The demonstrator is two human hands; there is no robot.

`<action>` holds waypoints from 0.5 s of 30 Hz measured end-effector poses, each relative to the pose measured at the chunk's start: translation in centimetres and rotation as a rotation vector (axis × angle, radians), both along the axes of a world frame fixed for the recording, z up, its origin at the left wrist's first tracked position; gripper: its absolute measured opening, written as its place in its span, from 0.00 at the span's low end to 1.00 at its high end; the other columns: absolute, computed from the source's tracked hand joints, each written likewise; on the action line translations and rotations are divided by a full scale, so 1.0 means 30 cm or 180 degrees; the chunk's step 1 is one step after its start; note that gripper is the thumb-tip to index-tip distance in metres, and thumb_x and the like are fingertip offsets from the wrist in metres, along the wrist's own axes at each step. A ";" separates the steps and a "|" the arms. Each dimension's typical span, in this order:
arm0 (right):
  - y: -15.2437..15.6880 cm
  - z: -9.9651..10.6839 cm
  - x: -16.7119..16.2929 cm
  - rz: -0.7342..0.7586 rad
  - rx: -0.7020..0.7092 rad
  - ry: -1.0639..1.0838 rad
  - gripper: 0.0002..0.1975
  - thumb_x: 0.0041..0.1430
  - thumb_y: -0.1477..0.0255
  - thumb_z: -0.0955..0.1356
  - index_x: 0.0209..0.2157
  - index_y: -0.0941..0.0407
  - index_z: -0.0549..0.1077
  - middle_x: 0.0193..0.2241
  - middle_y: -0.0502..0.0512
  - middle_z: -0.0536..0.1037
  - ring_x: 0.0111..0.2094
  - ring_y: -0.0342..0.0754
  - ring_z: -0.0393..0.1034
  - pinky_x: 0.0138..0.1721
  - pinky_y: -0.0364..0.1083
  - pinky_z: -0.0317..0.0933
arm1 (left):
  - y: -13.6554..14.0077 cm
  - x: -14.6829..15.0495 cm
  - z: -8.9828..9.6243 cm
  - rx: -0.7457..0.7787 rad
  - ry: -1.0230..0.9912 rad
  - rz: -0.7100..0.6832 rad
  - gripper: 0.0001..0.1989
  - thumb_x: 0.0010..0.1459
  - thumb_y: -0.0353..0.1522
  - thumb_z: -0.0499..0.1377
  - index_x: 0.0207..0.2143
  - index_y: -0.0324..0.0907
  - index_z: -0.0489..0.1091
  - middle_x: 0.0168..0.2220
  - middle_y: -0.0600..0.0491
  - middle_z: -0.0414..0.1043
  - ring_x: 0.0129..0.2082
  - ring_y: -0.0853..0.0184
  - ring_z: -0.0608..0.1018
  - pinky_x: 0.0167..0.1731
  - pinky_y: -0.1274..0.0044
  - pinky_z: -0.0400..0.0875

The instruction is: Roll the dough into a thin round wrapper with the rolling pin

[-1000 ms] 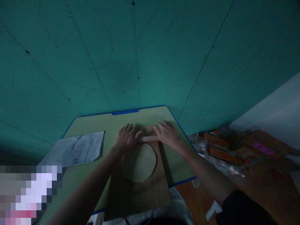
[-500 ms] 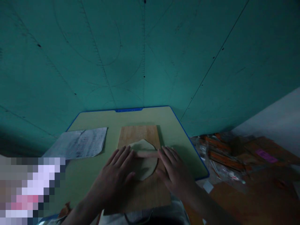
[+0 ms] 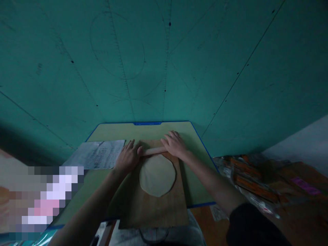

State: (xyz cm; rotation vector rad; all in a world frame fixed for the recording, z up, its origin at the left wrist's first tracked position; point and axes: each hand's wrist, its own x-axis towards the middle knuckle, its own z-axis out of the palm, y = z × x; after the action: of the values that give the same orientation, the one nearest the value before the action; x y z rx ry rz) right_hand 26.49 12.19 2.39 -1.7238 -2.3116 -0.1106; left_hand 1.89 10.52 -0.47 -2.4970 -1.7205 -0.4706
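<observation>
A thin, flat round of dough (image 3: 158, 176) lies on a wooden board (image 3: 153, 215). Just past its far edge is a pale wooden rolling pin (image 3: 154, 151), slightly tilted with its right end farther away. My left hand (image 3: 129, 156) holds the pin's left end, the thumb against the wood. At the other end, my right hand (image 3: 175, 144) is closed over the pin with its fingers curled. Both hands partly hide the pin's ends.
The board rests on a pale table (image 3: 115, 130) with a blue rim. A printed sheet of paper (image 3: 99, 153) lies at left. Behind stands a green wall (image 3: 153, 68). Plastic-wrapped orange items (image 3: 256, 184) and cardboard (image 3: 302, 181) are on the floor at right.
Both hands have pushed the rolling pin away from me, from the middle of the dough to beyond its far edge. The dough now shows whole. The view has shifted a little.
</observation>
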 end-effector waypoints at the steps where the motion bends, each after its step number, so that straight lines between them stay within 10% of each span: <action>1: 0.008 0.000 -0.006 -0.0055 -0.0007 -0.0004 0.23 0.74 0.60 0.56 0.50 0.58 0.77 0.54 0.65 0.74 0.58 0.57 0.64 0.61 0.55 0.55 | -0.005 -0.004 -0.002 -0.0001 -0.0028 -0.0010 0.26 0.71 0.40 0.40 0.55 0.37 0.71 0.61 0.37 0.69 0.63 0.52 0.70 0.59 0.58 0.67; 10: -0.208 -0.068 0.070 0.0554 -0.0001 0.0241 0.25 0.72 0.62 0.58 0.62 0.61 0.68 0.62 0.66 0.69 0.64 0.58 0.60 0.66 0.58 0.51 | -0.195 -0.036 -0.020 0.0261 -0.0048 -0.0631 0.25 0.70 0.40 0.46 0.65 0.40 0.59 0.63 0.41 0.66 0.67 0.48 0.62 0.59 0.55 0.67; 15: -0.181 -0.073 0.103 0.0840 0.0010 0.0672 0.24 0.72 0.66 0.56 0.63 0.59 0.66 0.61 0.64 0.70 0.63 0.56 0.62 0.64 0.59 0.56 | -0.147 0.013 0.023 0.0027 0.0361 -0.0582 0.23 0.70 0.40 0.48 0.59 0.37 0.66 0.61 0.38 0.69 0.65 0.47 0.66 0.60 0.55 0.64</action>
State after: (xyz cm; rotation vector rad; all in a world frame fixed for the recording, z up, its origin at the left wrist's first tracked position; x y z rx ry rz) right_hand 29.59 6.77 0.20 -1.3406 -2.3501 0.1115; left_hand 2.27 6.12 0.22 -2.6318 -1.4555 -0.3395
